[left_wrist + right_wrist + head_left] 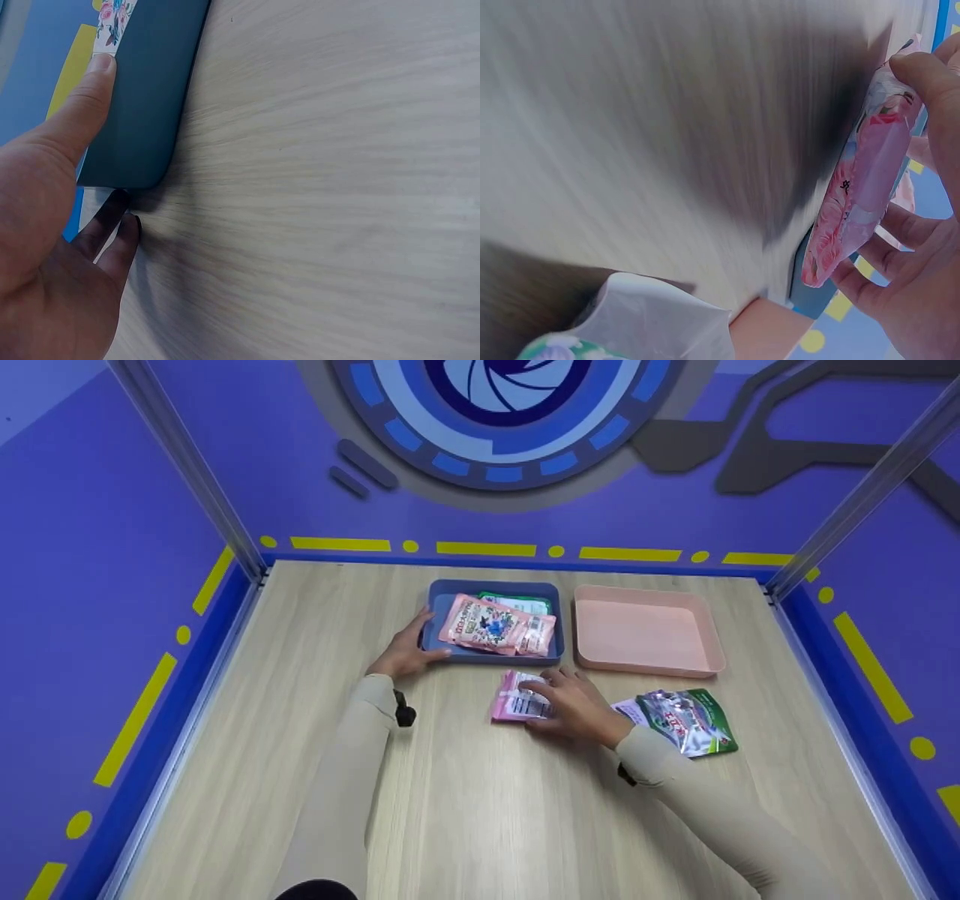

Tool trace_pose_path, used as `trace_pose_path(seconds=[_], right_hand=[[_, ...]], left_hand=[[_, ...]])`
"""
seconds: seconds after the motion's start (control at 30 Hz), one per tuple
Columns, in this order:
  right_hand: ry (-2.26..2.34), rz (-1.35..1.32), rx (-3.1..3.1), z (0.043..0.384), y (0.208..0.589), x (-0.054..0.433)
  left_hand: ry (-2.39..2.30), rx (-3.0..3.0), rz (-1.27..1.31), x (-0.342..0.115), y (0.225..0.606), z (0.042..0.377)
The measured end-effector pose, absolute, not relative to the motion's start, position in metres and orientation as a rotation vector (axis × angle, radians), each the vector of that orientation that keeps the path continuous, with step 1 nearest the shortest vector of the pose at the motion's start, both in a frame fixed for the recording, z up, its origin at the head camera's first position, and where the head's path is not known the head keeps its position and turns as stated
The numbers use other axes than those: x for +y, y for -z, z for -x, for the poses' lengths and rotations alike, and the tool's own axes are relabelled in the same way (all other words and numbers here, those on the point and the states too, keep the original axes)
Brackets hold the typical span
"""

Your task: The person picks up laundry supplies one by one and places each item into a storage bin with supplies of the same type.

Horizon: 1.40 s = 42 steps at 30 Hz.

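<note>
My left hand (pixel 409 651) rests at the near left corner of a dark blue tray (pixel 499 659), thumb against its near side and fingers along its left side. In the left wrist view the thumb (pixel 90 94) lies over the tray's edge with the fingers straight. My right hand (pixel 574 701) holds a pink floral packet (pixel 516 697) by its edges, in front of the blue tray. The right wrist view shows that packet (pixel 862 180) tilted between thumb and fingers, raised off the table. Inside the blue tray lie pink packets (pixel 480 622) over a green-edged one (pixel 525 604).
To the right of the blue tray stands a pink tray (pixel 637 630). Near it, by my right forearm, a green and silver pouch (pixel 686 720) overlaps a pale purple packet (pixel 628 709). Blue panels (pixel 480 525) rise behind and beside the wooden table (pixel 480 817).
</note>
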State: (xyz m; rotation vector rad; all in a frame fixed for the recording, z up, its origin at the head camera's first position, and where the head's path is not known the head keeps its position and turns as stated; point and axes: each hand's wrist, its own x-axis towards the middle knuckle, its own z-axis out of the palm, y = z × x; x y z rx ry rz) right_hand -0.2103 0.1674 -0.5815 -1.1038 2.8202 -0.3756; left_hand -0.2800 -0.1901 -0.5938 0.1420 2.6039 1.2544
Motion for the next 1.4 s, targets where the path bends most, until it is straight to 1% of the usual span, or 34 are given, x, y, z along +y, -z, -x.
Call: trace_pose_path(seconds=[0.3, 0.7, 1.13, 1.4], right_hand=[[0.385, 1.076, 2.816, 0.209, 0.576, 0.169], [0.413, 1.173, 2.881, 0.209, 0.571, 0.175], [0.406, 1.128, 2.883, 0.209, 0.562, 0.176], [0.396, 1.165, 2.905, 0.210, 0.557, 0.178]], left_hand=[[-1.268, 2.603, -0.164, -0.191, 0.592, 0.279], [-1.244, 2.607, -0.154, -0.191, 0.595, 0.282], [-1.254, 2.596, -0.155, -0.190, 0.594, 0.280], [-1.248, 2.596, -0.151, -0.190, 0.593, 0.279]])
